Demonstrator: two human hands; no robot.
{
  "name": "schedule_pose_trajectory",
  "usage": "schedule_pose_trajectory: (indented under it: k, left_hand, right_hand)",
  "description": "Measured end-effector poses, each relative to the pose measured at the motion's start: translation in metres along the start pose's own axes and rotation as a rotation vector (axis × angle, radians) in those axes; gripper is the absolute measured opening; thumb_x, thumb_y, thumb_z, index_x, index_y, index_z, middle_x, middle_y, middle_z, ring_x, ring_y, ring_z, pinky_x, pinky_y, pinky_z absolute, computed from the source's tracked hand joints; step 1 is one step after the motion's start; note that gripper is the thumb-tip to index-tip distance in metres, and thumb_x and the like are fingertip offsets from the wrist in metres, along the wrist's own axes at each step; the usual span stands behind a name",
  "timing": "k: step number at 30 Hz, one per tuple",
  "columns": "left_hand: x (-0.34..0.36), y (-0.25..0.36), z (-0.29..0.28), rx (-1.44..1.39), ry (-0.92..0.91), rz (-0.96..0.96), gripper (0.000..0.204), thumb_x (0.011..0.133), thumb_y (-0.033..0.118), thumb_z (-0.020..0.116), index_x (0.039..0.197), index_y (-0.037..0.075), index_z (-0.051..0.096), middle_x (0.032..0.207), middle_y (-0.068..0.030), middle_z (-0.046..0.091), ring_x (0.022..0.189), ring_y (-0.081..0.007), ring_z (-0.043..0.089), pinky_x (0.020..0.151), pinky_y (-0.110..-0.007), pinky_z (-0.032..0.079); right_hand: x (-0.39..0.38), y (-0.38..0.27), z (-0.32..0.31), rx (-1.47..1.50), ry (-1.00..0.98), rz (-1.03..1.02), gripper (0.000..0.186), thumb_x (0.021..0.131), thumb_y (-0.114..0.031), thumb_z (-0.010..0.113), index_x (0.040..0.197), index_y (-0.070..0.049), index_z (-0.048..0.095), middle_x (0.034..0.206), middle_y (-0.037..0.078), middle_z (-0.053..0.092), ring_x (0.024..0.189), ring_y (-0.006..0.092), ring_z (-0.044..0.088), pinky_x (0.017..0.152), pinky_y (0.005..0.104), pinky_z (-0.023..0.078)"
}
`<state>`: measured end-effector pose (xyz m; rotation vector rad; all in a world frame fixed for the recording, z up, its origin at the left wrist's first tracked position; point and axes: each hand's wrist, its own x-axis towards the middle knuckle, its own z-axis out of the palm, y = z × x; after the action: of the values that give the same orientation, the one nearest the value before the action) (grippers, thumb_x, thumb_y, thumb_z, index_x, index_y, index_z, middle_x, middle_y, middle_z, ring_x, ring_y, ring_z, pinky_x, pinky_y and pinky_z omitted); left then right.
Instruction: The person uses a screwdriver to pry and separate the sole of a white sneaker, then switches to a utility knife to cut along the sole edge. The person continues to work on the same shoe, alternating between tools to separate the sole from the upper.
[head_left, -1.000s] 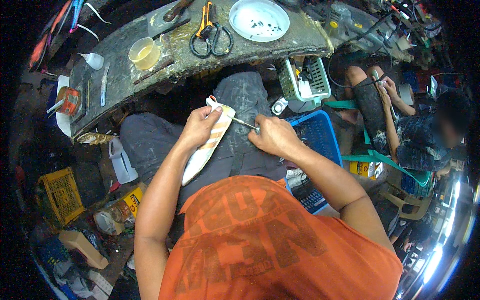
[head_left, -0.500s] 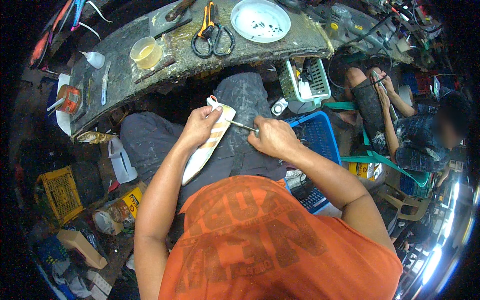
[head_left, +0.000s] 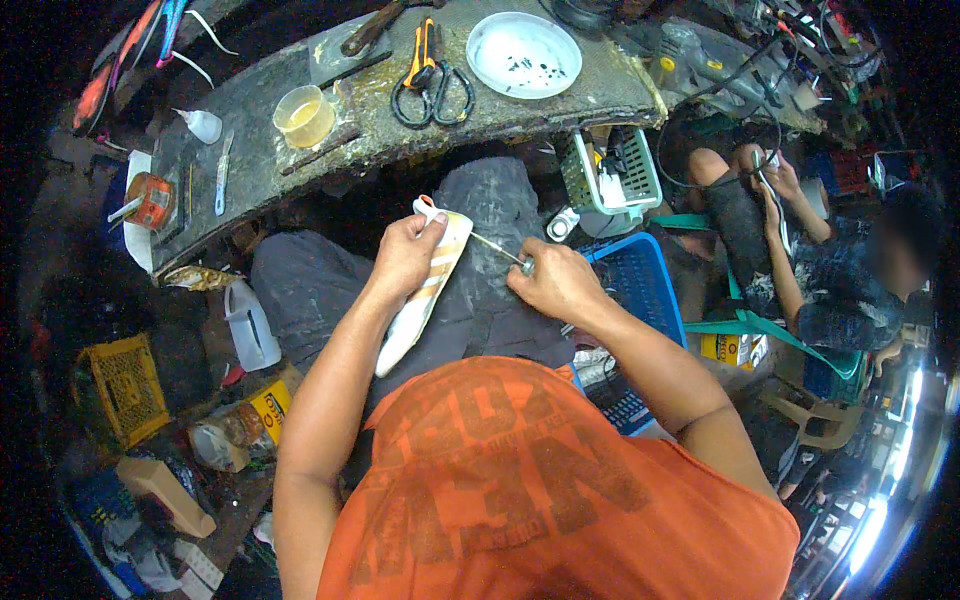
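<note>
In my lap, a white shoe (head_left: pixel 423 303) with tan stripes and a red-rimmed loop at its top is held by my left hand (head_left: pixel 407 250), thumb over its upper end. My right hand (head_left: pixel 555 280) grips a thin metal tool (head_left: pixel 494 246) with a short handle. The tool's shaft points at the shoe's upper right edge; whether the tip is in the shoe I cannot tell. My grey trousers (head_left: pixel 310 290) are behind both hands.
A worn bench (head_left: pixel 240 90) holds scissors (head_left: pixel 432 95), a white dish (head_left: pixel 523 55), a yellow cup (head_left: pixel 303 117) and several small tools. Green (head_left: pixel 610 170) and blue (head_left: pixel 635 280) baskets stand right of my legs. A co-worker (head_left: pixel 830 260) sits at the right. A yellow crate (head_left: pixel 120 390) is left.
The whole scene sits slightly lower in the picture. My right hand has turned a little, and the tool's shaft now slopes more steeply downward to the hand. My left hand still holds the shoe.
</note>
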<state>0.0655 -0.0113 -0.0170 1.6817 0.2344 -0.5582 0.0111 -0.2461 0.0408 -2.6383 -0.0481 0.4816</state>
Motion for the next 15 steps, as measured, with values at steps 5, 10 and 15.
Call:
schedule_pose_trajectory:
  k: [5,10,15]
  left_hand:
    - [0.0,0.008,0.005,-0.094,0.006,-0.034,0.037,0.107,0.032,0.063,0.095,-0.001,0.074,0.083,-0.0077,0.075,0.068,-0.0138,0.067,0.065,-0.034,0.052]
    - [0.009,-0.005,0.017,0.063,0.05,0.027,0.038,0.107,0.033,0.063,0.099,-0.003,0.074,0.087,-0.0122,0.077,0.077,-0.0169,0.07,0.072,-0.037,0.054]
    - [0.013,-0.014,0.016,0.004,0.038,0.007,0.038,0.107,0.033,0.063,0.1,-0.003,0.074,0.086,-0.0111,0.076,0.075,-0.0147,0.069,0.071,-0.036,0.054]
  right_hand:
    - [-0.002,0.005,-0.006,0.066,-0.014,0.041,0.042,0.088,-0.035,0.07,0.106,0.003,0.072,0.09,0.031,0.074,0.089,0.0479,0.074,0.083,0.0561,0.059]
    - [0.006,0.009,-0.001,0.012,-0.004,0.0,0.041,0.087,-0.032,0.069,0.107,0.004,0.072,0.083,0.028,0.074,0.083,0.0451,0.074,0.082,0.0519,0.059]
    - [0.004,0.006,0.002,-0.014,-0.038,-0.019,0.041,0.089,-0.034,0.068,0.101,0.005,0.071,0.091,0.032,0.074,0.089,0.0477,0.074,0.084,0.0561,0.059]
